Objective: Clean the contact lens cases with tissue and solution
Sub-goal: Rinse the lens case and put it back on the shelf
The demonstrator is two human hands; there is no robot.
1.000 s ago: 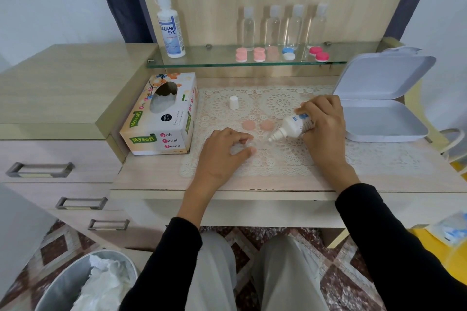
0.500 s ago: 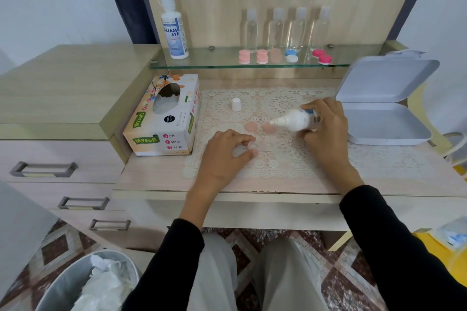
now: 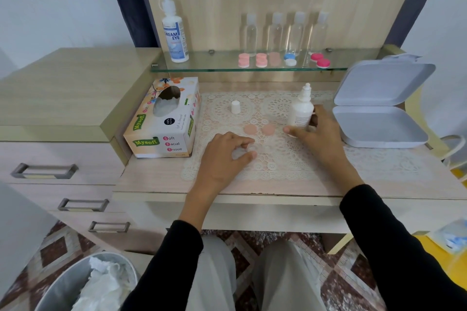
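Tilted before, the solution bottle (image 3: 300,111) is now upright, nozzle up, gripped in my right hand (image 3: 319,134), while my left hand (image 3: 222,159) pinches the clear lens case (image 3: 242,152) right of the tissue box (image 3: 161,121), nearer me than the bottle.

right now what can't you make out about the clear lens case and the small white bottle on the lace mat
- Clear plastic lens case, head view: the left hand grips it and covers most; whether its wells hold liquid is unclear.
- Small white plastic solution bottle: label print too small; the right hand hides its base.
- Blue-and-white packet: cut off by the right edge.
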